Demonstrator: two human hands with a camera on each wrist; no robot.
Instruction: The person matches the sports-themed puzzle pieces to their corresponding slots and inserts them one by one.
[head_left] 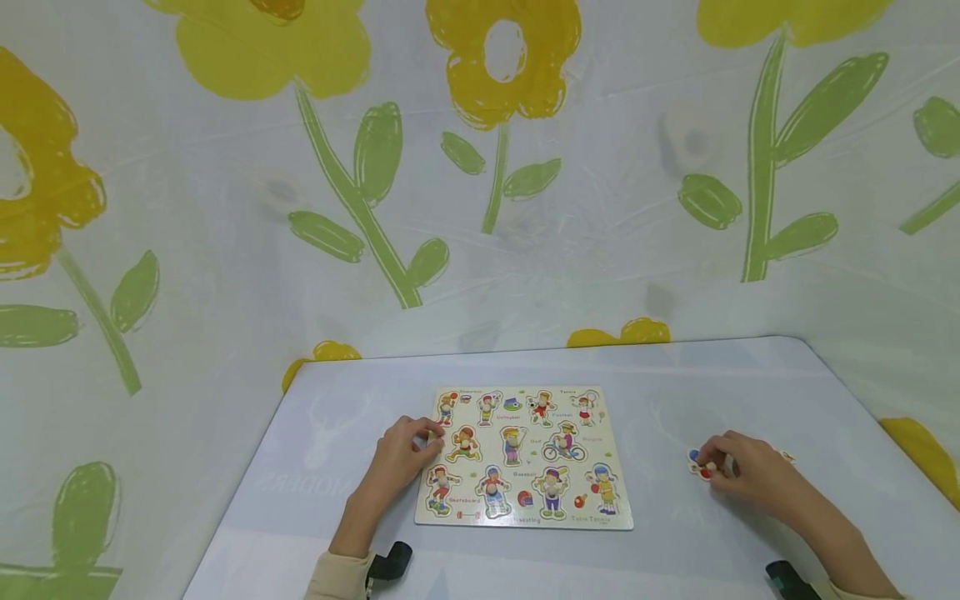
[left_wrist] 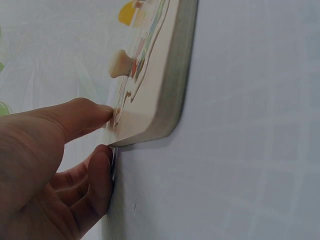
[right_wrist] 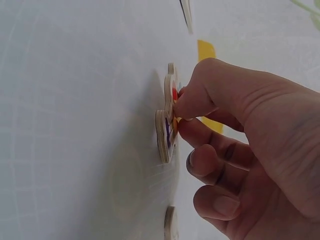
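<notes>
A wooden knob puzzle board [head_left: 604, 454] with cartoon sports figures lies flat on the table. At its left edge, my left hand [head_left: 401, 454] holds the board between thumb and fingers. In the left wrist view the thumb [left_wrist: 85, 117] rests at the board's face, with curled fingers under its edge. Right of the board, my right hand [head_left: 757, 477] pinches a puzzle piece [right_wrist: 167, 127] by its knob, thumb and forefinger together. That piece stands close over the table, its painted face partly hidden by the fingers.
Another puzzle piece [head_left: 787, 457] lies just beyond the right hand, mostly covered by it. The white table [head_left: 712, 383] ends at a flower-printed cloth backdrop [head_left: 585, 250]. Wooden knobs [left_wrist: 121, 64] stick up from the board.
</notes>
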